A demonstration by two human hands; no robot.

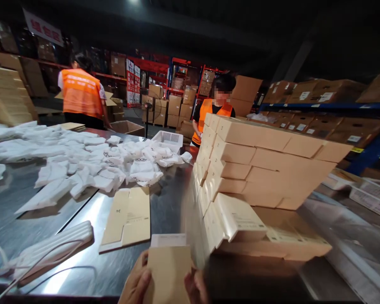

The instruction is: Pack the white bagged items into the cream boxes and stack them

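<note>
At the bottom middle, a small tan cardboard box [169, 274] is held upright between my two hands. My left hand [137, 276] grips its left side, thumb on the near face. Along its right edge, the curled fingers of my right hand [196, 283] press against the box. A white flap or insert [168, 240] sticks up from its far end. Just beyond lie flat, unfolded tan cartons [136, 217] with a small dark logo. To the right of my hands rises a tall stack of closed tan boxes [272, 169], its lower front stepped.
White printed pouches [98, 162] are heaped across the metal table [174, 198]. A white power strip [57, 249] with cables lies at left. A white basket [167, 140] stands behind. Two people in orange vests, one at left [82, 90] and one behind the stack [205, 113], are nearby.
</note>
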